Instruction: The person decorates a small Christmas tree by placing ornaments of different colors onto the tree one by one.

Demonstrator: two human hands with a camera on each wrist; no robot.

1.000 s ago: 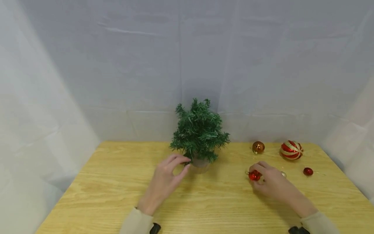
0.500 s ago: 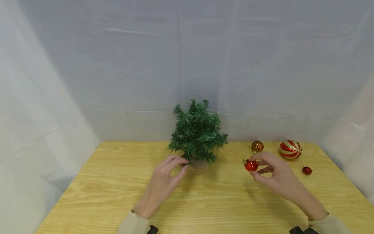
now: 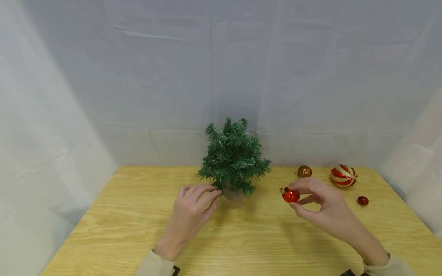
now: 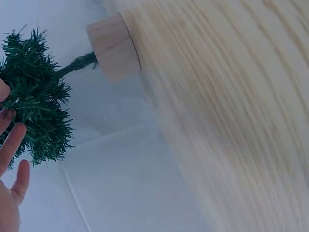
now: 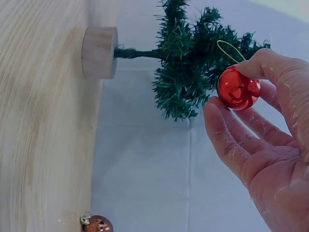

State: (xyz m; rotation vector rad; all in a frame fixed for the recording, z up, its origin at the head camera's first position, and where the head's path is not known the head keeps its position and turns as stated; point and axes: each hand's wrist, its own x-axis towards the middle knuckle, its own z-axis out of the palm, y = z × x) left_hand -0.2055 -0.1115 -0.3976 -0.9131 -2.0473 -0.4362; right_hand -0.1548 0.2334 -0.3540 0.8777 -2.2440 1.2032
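Note:
A small green artificial Christmas tree (image 3: 235, 157) stands upright on a round wooden base (image 4: 114, 47). My left hand (image 3: 193, 205) is at its lower left side, thumb and fingertips pinching the tip of a low branch. Right of the tree, my right hand (image 3: 326, 205) holds a shiny red bauble (image 5: 239, 88) between thumb and fingers, above the table. A thin gold hanging loop (image 5: 231, 50) sticks out from the bauble toward the tree. Bauble and branches are apart in the head view.
On the wooden table (image 3: 138, 222), a copper-coloured bauble (image 3: 304, 171) lies right of the tree. Farther right are a larger red-and-gold striped bauble (image 3: 343, 176) and a small dark red ornament (image 3: 363, 201). A pale cloth backdrop (image 3: 165, 96) hangs behind the table.
My right hand has raised the red bauble off the table and moved it left, toward the tree. The left hand stays at the low branch, its fingers slightly turned.

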